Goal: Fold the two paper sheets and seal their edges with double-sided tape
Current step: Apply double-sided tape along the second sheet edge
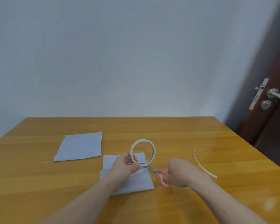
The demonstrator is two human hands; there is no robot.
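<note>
Your left hand point(126, 165) pinches the roll of double-sided tape point(142, 151) by its lower left rim, fingers curled around the ring so it stands upright above the near paper sheet point(136, 183). A short white strip of tape point(140, 171) runs from the roll down to that sheet's folded edge. Your right hand point(183, 173) has its fingers through the pink handles of the scissors point(158, 172), gripping them, with the blade tips pointing left at the tape just under the roll; you cannot tell from this view how far apart the blades are.

The near sheet lies on the wooden table point(200, 135) beneath your left hand, partly folded with 1 flap raised. The second paper sheet point(80, 146) lies folded flat farther back and to the left, well apart from both hands. A long curved strip of white backing point(202, 165) rests on the table to the right of your right hand. A dark door with a metal handle point(276, 94) stands at the right edge.
</note>
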